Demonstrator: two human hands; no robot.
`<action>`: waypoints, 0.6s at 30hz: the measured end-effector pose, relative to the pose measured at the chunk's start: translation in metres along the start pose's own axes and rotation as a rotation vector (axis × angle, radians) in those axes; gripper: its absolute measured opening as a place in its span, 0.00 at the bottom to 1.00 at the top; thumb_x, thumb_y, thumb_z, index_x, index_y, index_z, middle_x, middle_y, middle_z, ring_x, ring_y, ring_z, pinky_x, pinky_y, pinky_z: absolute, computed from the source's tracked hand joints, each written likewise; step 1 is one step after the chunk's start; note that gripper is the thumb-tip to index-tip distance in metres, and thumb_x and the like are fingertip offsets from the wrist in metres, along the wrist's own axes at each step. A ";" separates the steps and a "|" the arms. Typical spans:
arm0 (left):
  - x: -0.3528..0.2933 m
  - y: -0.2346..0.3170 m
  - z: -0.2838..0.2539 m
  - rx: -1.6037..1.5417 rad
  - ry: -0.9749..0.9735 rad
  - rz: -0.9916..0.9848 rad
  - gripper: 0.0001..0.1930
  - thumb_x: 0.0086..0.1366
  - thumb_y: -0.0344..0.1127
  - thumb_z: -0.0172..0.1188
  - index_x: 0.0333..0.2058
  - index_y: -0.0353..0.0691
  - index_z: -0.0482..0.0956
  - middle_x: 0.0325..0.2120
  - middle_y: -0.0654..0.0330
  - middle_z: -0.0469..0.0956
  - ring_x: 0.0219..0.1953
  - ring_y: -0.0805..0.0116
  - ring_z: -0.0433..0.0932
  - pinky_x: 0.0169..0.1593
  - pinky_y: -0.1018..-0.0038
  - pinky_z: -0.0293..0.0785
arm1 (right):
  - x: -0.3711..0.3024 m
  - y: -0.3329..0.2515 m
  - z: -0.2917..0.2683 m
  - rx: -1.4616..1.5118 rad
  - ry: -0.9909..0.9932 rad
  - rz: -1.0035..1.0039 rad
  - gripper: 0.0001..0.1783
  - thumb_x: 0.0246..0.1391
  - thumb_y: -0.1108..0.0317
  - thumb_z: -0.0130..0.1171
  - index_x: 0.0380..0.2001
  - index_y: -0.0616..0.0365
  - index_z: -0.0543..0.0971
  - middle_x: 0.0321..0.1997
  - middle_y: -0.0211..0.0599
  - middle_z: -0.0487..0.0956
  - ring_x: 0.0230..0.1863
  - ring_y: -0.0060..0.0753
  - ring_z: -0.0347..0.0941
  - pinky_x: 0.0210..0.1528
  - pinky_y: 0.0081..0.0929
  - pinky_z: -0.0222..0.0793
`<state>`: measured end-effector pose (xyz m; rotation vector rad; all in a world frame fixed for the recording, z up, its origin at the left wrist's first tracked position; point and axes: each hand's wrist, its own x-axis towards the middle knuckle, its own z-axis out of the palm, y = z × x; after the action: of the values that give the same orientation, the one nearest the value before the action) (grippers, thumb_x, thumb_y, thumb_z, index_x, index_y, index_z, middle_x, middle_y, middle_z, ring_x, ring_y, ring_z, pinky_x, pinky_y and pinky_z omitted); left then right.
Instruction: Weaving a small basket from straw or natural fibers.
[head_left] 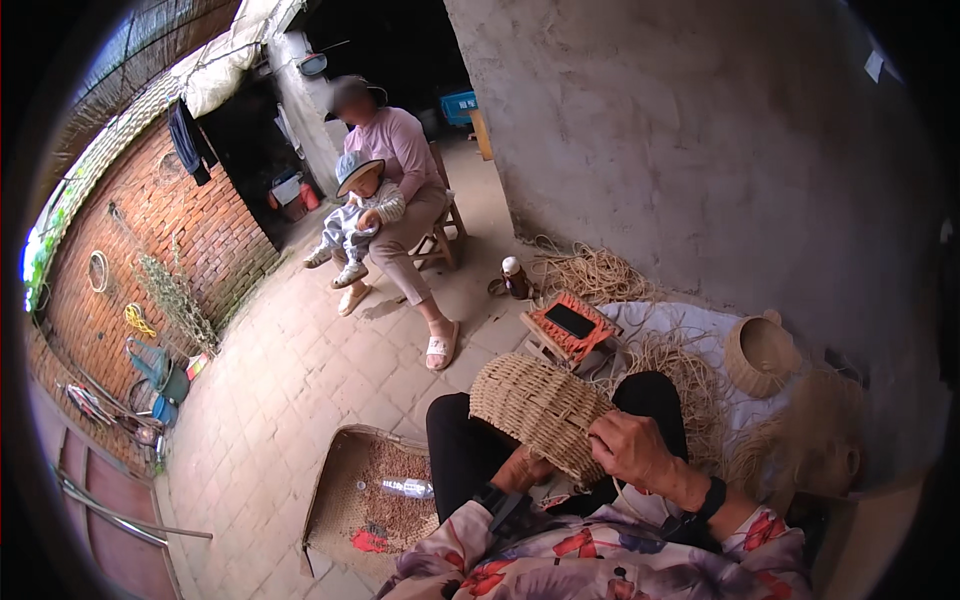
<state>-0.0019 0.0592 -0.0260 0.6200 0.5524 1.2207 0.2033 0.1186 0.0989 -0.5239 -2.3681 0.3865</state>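
A tan woven straw basket (535, 405) with a rounded end lies tilted over my lap, between my knees. My left hand (522, 468) holds it from below at the near edge, its fingers mostly hidden behind the weave. At the basket's right edge, my right hand (635, 450) is closed, with thumb and fingers pinched against the rim. A pale straw strand (632, 498) hangs below the right wrist. Whether the right fingers also pinch a strand is too small to make out.
Loose straw cord (680, 375) lies on a white sheet beside a finished round basket (757, 357). A phone (570, 320) rests on a small orange-topped stool (590, 340). A shallow tray (330, 490) holds a plastic bottle. A seated person (400, 150) holds a child (350, 225) ahead.
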 end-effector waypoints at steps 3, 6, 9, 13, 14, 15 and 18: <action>0.002 -0.022 -0.036 0.102 -0.063 0.094 0.19 0.58 0.24 0.60 0.49 0.36 0.73 0.47 0.60 0.75 0.49 0.70 0.72 0.52 0.73 0.71 | -0.001 -0.010 -0.001 -0.075 0.006 -0.037 0.07 0.41 0.73 0.60 0.23 0.58 0.72 0.23 0.39 0.73 0.25 0.43 0.74 0.27 0.34 0.72; 0.001 -0.023 -0.018 0.600 0.026 0.256 0.19 0.58 0.28 0.62 0.49 0.37 0.73 0.46 0.61 0.76 0.48 0.68 0.73 0.52 0.71 0.72 | -0.008 -0.011 0.004 -0.038 0.039 0.146 0.06 0.41 0.73 0.60 0.23 0.59 0.72 0.22 0.41 0.74 0.24 0.45 0.75 0.26 0.36 0.71; 0.000 -0.004 0.019 0.086 0.196 0.045 0.20 0.57 0.32 0.64 0.49 0.38 0.73 0.45 0.60 0.76 0.46 0.65 0.75 0.52 0.68 0.73 | -0.004 -0.004 0.005 0.067 0.002 0.285 0.06 0.41 0.74 0.59 0.22 0.59 0.72 0.21 0.42 0.75 0.24 0.47 0.75 0.26 0.38 0.70; 0.015 -0.013 -0.023 -0.245 0.103 -0.074 0.25 0.55 0.36 0.66 0.51 0.36 0.71 0.48 0.56 0.75 0.47 0.62 0.76 0.52 0.64 0.75 | 0.001 0.003 0.017 0.092 0.086 0.175 0.05 0.42 0.76 0.58 0.21 0.61 0.71 0.20 0.42 0.75 0.21 0.43 0.75 0.23 0.37 0.69; 0.013 -0.014 -0.019 -0.263 0.106 -0.095 0.25 0.55 0.36 0.66 0.51 0.36 0.71 0.48 0.56 0.75 0.47 0.62 0.76 0.52 0.64 0.75 | 0.003 0.003 0.015 0.243 0.063 0.276 0.04 0.44 0.76 0.56 0.21 0.61 0.70 0.21 0.40 0.75 0.22 0.38 0.75 0.25 0.34 0.70; 0.016 -0.012 -0.016 -0.278 0.090 -0.043 0.24 0.56 0.37 0.65 0.50 0.36 0.72 0.47 0.57 0.76 0.47 0.62 0.76 0.52 0.64 0.75 | 0.009 0.004 0.010 0.390 0.051 0.369 0.05 0.45 0.76 0.54 0.20 0.61 0.70 0.22 0.39 0.76 0.23 0.33 0.75 0.27 0.32 0.70; 0.018 -0.007 -0.005 -0.306 0.057 0.009 0.24 0.56 0.38 0.65 0.50 0.36 0.72 0.46 0.57 0.76 0.47 0.62 0.76 0.53 0.64 0.74 | 0.024 0.011 -0.014 0.753 0.089 0.468 0.04 0.50 0.74 0.50 0.24 0.59 0.69 0.26 0.37 0.77 0.29 0.26 0.74 0.33 0.26 0.71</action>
<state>0.0040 0.0758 -0.0351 0.3294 0.3994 1.3029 0.1985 0.1411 0.1179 -0.6909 -1.8007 1.3567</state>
